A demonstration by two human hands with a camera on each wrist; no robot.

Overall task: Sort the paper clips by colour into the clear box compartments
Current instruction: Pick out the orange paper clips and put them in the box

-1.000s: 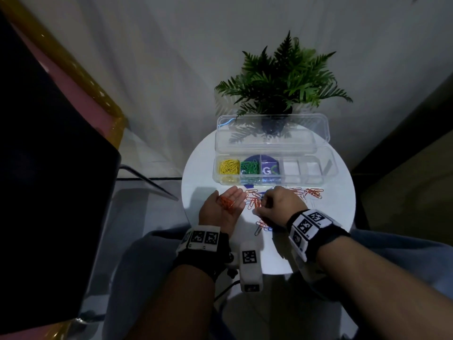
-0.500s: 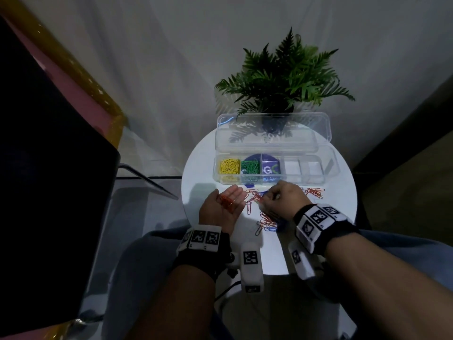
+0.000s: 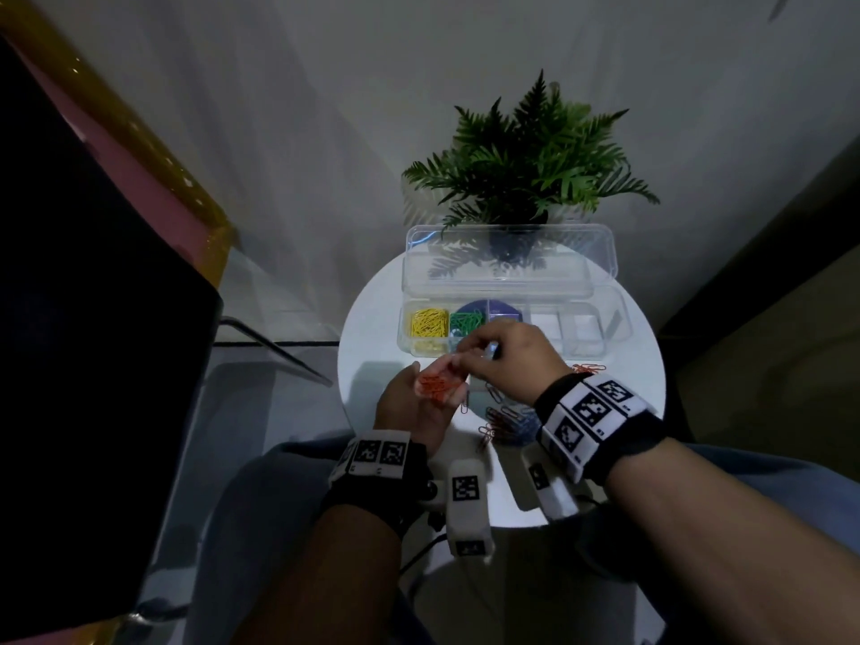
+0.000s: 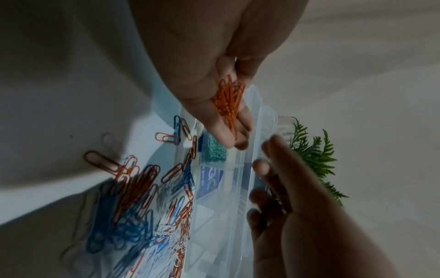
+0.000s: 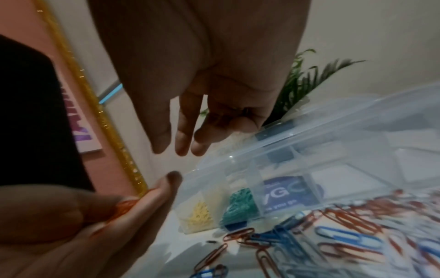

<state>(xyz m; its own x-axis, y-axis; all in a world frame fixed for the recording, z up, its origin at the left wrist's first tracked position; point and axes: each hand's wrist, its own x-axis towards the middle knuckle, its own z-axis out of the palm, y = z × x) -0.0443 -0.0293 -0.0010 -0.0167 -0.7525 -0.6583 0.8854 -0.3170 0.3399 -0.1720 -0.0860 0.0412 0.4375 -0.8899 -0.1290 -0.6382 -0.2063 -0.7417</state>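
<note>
Left hand (image 3: 421, 402) cupped; right hand (image 3: 512, 360) seemingly pinching.

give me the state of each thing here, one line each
clear box: lid open
yellow clips: in the leftmost compartment
green clips: in the second compartment
orange clips: bunched in the left hand
right hand: raised by the left fingers
mixed clips: loose on the table

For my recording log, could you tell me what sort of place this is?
Probably a home or office corner, not a workshop: a small round white table, a potted fern and pale curtains behind.
</note>
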